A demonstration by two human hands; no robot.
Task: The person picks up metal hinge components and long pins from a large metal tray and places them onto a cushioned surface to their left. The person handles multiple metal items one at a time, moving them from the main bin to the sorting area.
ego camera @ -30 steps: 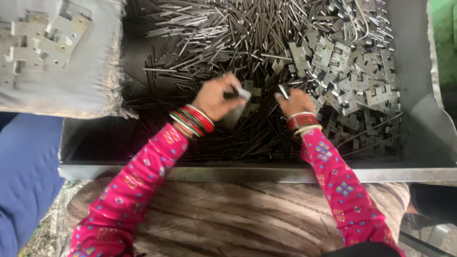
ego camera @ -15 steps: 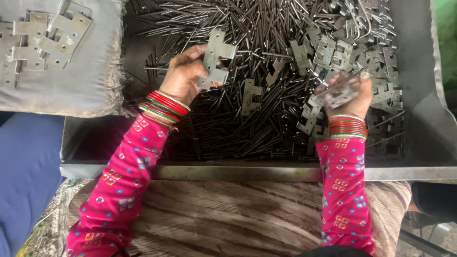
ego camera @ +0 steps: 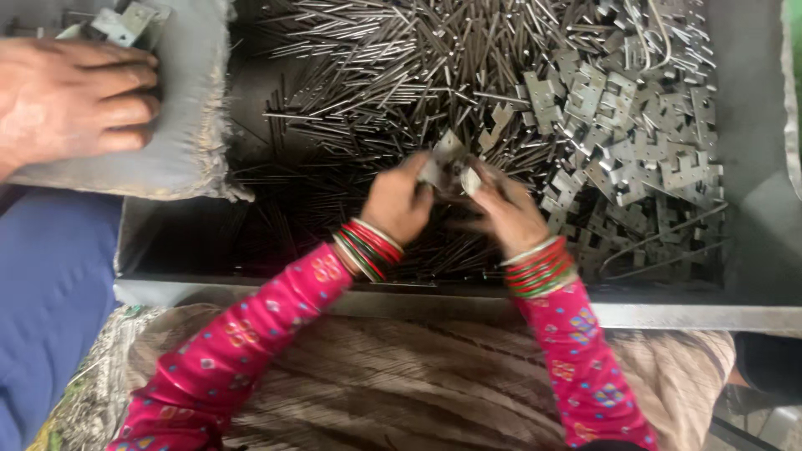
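My left hand (ego camera: 398,203) and my right hand (ego camera: 502,212) meet over the middle of a dark metal tray (ego camera: 468,299). Between them they hold small grey metal hinge plates (ego camera: 446,164), the left gripping one plate, the right another, pressed close together. Whether a pin is between the plates is hidden by the fingers. Both wrists carry red and green bangles, and the sleeves are pink with a pattern. Thin steel pins (ego camera: 380,75) lie heaped under and beyond the hands.
A pile of loose hinge plates (ego camera: 635,134) fills the tray's right side. At the upper left another person's hand (ego camera: 71,96) rests on a grey cloth sack (ego camera: 188,125) with finished hinges (ego camera: 125,21) on it. Blue fabric (ego camera: 50,284) lies at the left.
My hands have come together at the tray's middle from apart, each bringing a plate. Another person's hand has appeared on the sack at the upper left.
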